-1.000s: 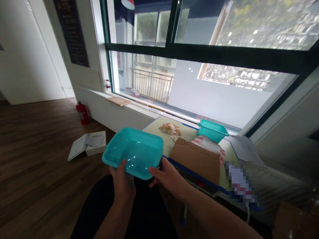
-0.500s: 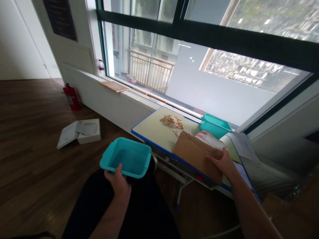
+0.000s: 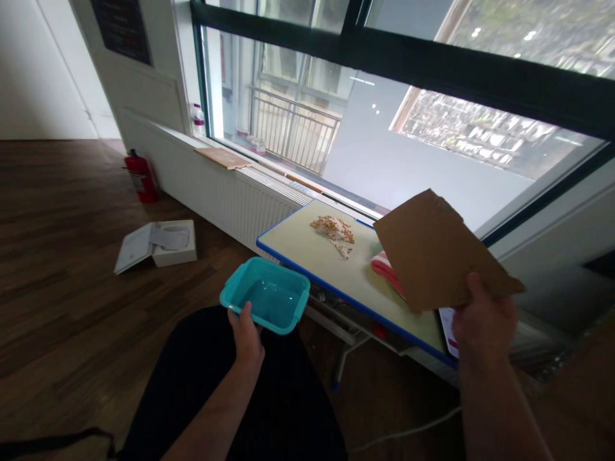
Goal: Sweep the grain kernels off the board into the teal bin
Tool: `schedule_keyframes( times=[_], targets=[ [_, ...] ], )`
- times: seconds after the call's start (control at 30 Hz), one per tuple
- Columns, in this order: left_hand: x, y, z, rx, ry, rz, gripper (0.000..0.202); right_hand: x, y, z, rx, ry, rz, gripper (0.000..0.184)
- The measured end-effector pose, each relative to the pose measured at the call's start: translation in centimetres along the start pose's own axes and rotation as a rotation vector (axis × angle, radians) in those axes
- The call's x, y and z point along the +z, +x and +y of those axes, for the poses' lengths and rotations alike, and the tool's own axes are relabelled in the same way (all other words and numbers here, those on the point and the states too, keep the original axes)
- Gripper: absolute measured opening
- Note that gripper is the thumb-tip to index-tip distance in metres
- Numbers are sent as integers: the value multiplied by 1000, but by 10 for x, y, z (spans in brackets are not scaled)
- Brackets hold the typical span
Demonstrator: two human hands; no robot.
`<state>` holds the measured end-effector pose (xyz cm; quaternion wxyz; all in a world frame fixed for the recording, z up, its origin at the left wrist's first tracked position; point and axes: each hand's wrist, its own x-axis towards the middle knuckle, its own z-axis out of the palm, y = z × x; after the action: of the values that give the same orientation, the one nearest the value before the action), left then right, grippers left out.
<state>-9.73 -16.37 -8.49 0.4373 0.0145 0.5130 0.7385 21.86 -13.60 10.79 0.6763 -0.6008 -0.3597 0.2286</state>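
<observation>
My left hand (image 3: pixel 246 334) grips the near rim of a teal plastic basin (image 3: pixel 269 291), held above my lap beside the table; nothing shows inside it. A flat piece of brown cardboard (image 3: pixel 432 256) is raised over the right part of the table (image 3: pixel 307 246), with my right hand (image 3: pixel 485 317) closed on its lower right edge. Partly behind the cardboard lies a red-and-white striped cloth (image 3: pixel 384 267). Further left on the tabletop, small orange-brown kernels (image 3: pixel 334 227) lie heaped on whitish material.
A phone or tablet (image 3: pixel 448 330) lies at the table's right edge. An open white box (image 3: pixel 175 243) and a red fire extinguisher (image 3: pixel 140 178) stand on the floor at left. Along the window runs a radiator (image 3: pixel 216 182) with a flat board (image 3: pixel 222 157) on top.
My right hand has lifted the cardboard off the tabletop, uncovering part of the striped cloth. My left hand has moved the basin slightly right. The second teal basin is now hidden behind the cardboard.
</observation>
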Motion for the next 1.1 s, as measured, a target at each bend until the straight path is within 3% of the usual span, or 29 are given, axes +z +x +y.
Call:
schedule_keyframes(
  times=[0.1,0.2,0.4,0.63,0.83,1.1],
  targets=[
    [2,-6,0,-15,25,3,53,38,-29,22,-214,-135,-2,30],
    [2,-9,0,-45,47,-4,60,76,-36,45,-463,-492,-31,38],
    [-1,-5,-3,-112,77,-40,64,121,1,67,-446,-698,16,44],
    [-2,7,-11,-109,61,-41,60,136,22,69,-400,-896,33,45],
    [-1,9,-15,-98,59,-57,63,139,19,63,-408,-1073,-11,44],
    [0,14,-9,-132,44,-62,57,136,8,63,-480,-1136,-88,46]
  ],
)
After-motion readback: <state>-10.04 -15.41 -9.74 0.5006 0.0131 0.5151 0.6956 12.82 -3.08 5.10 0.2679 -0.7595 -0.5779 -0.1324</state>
